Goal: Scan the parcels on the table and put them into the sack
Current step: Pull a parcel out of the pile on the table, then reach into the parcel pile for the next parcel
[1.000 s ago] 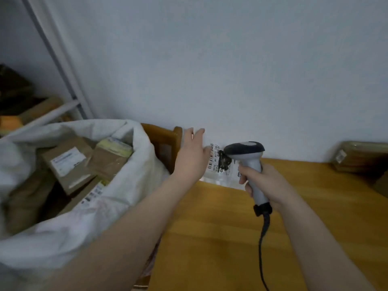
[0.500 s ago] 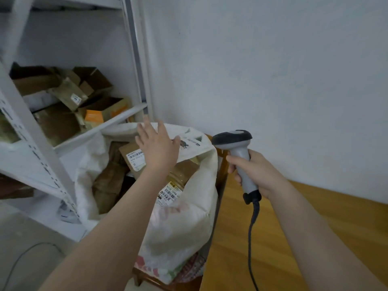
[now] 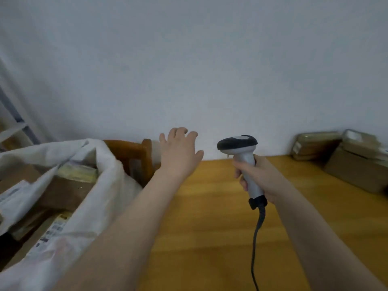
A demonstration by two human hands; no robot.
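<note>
My left hand (image 3: 178, 152) hangs in the air over the table's far left corner, fingers spread and holding nothing. My right hand (image 3: 259, 177) grips the handle of a grey and black barcode scanner (image 3: 239, 147), whose cable (image 3: 257, 238) trails down toward me. The white sack (image 3: 100, 198) stands open at the left, with several brown parcels (image 3: 69, 190) inside it. Brown taped parcels (image 3: 315, 144) and a cardboard box (image 3: 357, 171) lie at the far right of the wooden table (image 3: 210, 217).
A brown wooden chair back (image 3: 134, 156) stands between the sack and the table, against the pale wall. The edge of a metal shelf rack (image 3: 14, 122) shows at the far left.
The white bag parcel went from the table into the sack. My left hand, now empty, has swung back from over the sack to the table's corner. The view turned right again.
</note>
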